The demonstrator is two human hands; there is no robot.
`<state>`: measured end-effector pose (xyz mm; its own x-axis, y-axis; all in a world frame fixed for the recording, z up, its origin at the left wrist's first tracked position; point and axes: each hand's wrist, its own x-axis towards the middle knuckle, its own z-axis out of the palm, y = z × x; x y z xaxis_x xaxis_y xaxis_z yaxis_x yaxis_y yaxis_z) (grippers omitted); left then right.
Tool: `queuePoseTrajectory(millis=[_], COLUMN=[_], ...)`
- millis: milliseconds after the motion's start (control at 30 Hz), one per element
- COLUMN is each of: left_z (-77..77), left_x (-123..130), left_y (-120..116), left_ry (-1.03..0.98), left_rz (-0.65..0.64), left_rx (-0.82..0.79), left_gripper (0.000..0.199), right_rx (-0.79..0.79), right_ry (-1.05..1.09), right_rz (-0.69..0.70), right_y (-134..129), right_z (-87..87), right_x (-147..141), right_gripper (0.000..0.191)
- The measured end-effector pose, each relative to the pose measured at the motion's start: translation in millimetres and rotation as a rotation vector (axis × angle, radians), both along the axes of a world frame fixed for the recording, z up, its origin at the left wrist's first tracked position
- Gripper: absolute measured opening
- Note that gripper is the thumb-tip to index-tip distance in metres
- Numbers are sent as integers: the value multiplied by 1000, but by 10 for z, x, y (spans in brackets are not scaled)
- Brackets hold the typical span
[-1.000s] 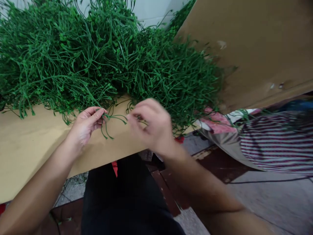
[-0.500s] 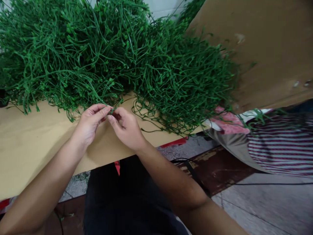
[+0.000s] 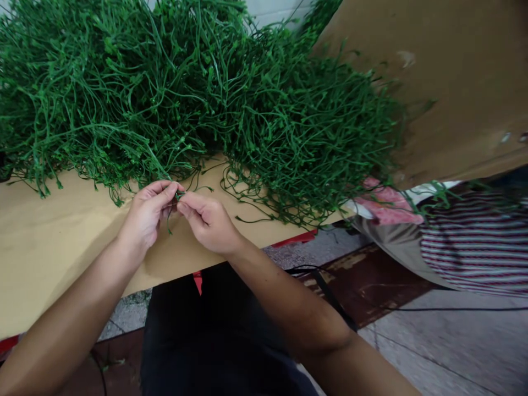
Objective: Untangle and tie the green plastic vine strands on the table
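Note:
My left hand (image 3: pixel 149 209) pinches the end of a bundle of thin green plastic plant stems (image 3: pixel 140 144), which run from its fingertips back up into the heap. Close beside it, my right hand (image 3: pixel 210 221) is closed, with thumb and forefinger pinching small green pieces at the same stem ends. The fingertips of both hands nearly meet, and the exact grip between them is partly hidden. One short stem (image 3: pixel 169 224) hangs down below the left fingers. Behind the hands, a large tangled heap of green artificial stems (image 3: pixel 284 115) spreads over the tan tabletop (image 3: pixel 61 236).
A large brown cardboard sheet (image 3: pixel 445 82) leans at the right. A person in striped clothing (image 3: pixel 474 242) sits to the right, near a pink cloth (image 3: pixel 388 204). Black cables (image 3: pixel 454 309) lie on the floor beyond the table's front edge.
Both hands have moved slightly left and down, still pinched together at the stem ends. A short stem now dangles below the left fingers.

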<state>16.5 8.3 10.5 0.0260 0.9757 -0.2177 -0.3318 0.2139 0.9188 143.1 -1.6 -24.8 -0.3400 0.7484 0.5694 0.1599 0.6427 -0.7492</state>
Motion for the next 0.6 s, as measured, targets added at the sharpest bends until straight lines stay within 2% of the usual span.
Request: queuePoseTrajectory(millis=[133, 167, 233, 267, 333, 367, 433, 500, 533, 567, 600], left_z=[33, 52, 85, 95, 99, 96, 87, 81, 79, 77, 73], left_x=[-135, -158, -172, -165, -141, -131, -121, -117, -112, -104, -92], left_y=[67, 74, 67, 56, 33, 25, 18, 19, 21, 21, 21], left_ry=[9, 8, 13, 12, -2, -10, -14, -1, 8, 20, 35], left_rz=[166, 169, 85, 23, -87, -122, -155, -157, -155, -156, -158], left_rx=[-21, -13, 14, 26, 34, 33, 19, 15, 18, 22, 27], left_gripper=[16, 16, 14, 13, 12, 12, 12, 12, 13, 13, 14], right_rx=[238, 289, 318, 305, 280, 270, 206, 60, -22, -82, -62], right_ry=[-232, -276, -282, -258, -200, -171, -135, -304, -463, -597, -676], right_rz=[374, 435, 420, 359, 149, 10, -372, -740, -892, -1022, -1074], right_y=[-258, -315, -367, -353, -248, -164, 41, 254, 347, 420, 467], right_z=[28, 54, 147, 212, 368, 450, 606, 722, 757, 773, 769], right_x=[-134, -159, -136, -74, 161, 325, 710, 1096, 1262, 1394, 1484], right_gripper=[19, 20, 20, 20, 19, 17, 18, 25, 22, 20, 17])
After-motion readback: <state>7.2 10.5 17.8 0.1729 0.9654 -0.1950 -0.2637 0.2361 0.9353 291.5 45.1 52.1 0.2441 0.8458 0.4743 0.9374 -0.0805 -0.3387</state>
